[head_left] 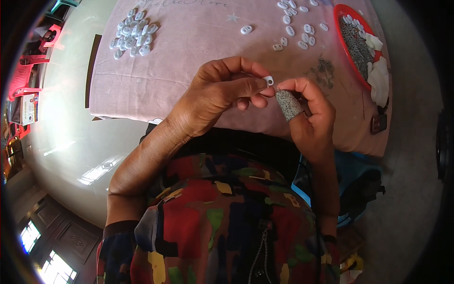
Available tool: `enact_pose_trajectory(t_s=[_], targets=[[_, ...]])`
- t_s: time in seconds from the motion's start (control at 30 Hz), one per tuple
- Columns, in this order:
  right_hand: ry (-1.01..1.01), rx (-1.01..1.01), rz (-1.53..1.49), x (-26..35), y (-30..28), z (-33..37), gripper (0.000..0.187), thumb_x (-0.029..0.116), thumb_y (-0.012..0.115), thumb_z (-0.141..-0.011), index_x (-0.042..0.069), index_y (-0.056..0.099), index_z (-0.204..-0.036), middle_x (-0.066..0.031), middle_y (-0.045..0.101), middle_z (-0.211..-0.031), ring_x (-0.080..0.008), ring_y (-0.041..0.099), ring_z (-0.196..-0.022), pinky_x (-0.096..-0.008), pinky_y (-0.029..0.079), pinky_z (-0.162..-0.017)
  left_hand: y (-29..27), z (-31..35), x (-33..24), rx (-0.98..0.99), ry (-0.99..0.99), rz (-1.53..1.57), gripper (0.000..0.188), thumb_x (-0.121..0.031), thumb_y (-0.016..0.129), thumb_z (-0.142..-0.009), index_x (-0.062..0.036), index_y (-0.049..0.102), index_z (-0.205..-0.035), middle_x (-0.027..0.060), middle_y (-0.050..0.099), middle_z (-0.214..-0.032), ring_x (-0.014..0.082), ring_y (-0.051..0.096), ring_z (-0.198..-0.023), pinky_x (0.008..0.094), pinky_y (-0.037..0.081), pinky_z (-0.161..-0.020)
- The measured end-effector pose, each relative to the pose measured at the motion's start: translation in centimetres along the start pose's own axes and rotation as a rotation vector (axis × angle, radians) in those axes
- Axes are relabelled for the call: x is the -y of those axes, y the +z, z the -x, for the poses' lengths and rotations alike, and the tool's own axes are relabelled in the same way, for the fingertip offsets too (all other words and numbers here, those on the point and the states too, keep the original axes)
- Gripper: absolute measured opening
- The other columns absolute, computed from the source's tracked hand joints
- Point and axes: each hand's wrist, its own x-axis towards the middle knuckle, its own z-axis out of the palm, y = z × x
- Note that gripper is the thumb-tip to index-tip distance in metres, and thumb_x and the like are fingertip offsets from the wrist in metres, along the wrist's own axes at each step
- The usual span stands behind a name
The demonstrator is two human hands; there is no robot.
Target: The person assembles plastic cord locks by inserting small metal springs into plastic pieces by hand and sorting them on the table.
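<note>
My left hand pinches a small white oval plastic piece with a dark hole between thumb and forefinger. Close beside it on the right is my right hand, its thumb wrapped in a grey speckled finger cover. The tips of that thumb and forefinger come together near the white piece; anything between them is too small to make out. Both hands are raised over the near edge of the pink cloth-covered table.
A heap of white pieces lies far left, with others scattered far right. Right of these, a red tray holds small grey metal bits, white pieces and white cloth. Loose grey bits lie near the tray.
</note>
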Motion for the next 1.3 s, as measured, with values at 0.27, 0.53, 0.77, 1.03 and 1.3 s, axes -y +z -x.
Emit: enact_pose_trajectory(t_s=[0.27,0.53,0.77,1.03,1.3], targets=[[-0.027,0.010,0.025,-0.4,0.2,0.1,0.017,-0.005,0.056,-0.087,0.000,0.060,-0.102,-0.0059,0.063,-0.088,-0.0088,0.054,-0.076,-0.0242,0.045,-0.067,0.0,0.0,0.4,0.005,-0.037,0.050,0.016,-0.012,0.066,-0.094,-0.0044,0.063,-0.108,0.0081,0.072,-0.097,0.0108,0.067,-0.079,0.0208,0.047,-0.068],[0.030,0.011,0.033,0.5,0.4,0.2,0.020,-0.009,0.056,-0.084,-0.001,0.059,-0.102,-0.0067,0.061,-0.087,-0.0104,0.055,-0.076,-0.0257,0.046,-0.067,-0.5,0.0,1.1,0.060,0.057,0.042,0.016,-0.014,0.068,-0.094,-0.0075,0.065,-0.109,0.0014,0.069,-0.095,0.0052,0.060,-0.080,0.0182,0.043,-0.071],[-0.089,0.043,0.148,0.6,0.4,0.0,0.021,-0.009,0.054,-0.083,0.000,0.060,-0.102,-0.0121,0.063,-0.089,-0.0193,0.060,-0.075,-0.0300,0.049,-0.068,-0.2,0.3,0.9,0.005,0.042,0.012,0.016,-0.012,0.067,-0.094,-0.0063,0.067,-0.109,0.0020,0.070,-0.095,0.0066,0.063,-0.079,0.0187,0.044,-0.069],[-0.092,0.058,0.237,0.7,0.2,0.0,0.023,-0.009,0.057,-0.079,0.001,0.060,-0.100,-0.0124,0.064,-0.087,-0.0233,0.061,-0.074,-0.0324,0.050,-0.067,-0.2,0.4,1.0,-0.003,0.075,-0.047,0.016,-0.011,0.068,-0.093,-0.0048,0.067,-0.108,0.0032,0.071,-0.096,0.0093,0.068,-0.081,0.0196,0.045,-0.068],[-0.068,0.034,0.252,0.7,0.2,0.1,0.024,-0.008,0.058,-0.077,0.002,0.061,-0.099,-0.0121,0.064,-0.086,-0.0257,0.062,-0.074,-0.0339,0.051,-0.066,-0.1,0.5,1.0,-0.009,0.068,-0.092,0.017,-0.010,0.068,-0.093,-0.0043,0.067,-0.109,0.0022,0.071,-0.096,0.0089,0.068,-0.081,0.0193,0.045,-0.067]])
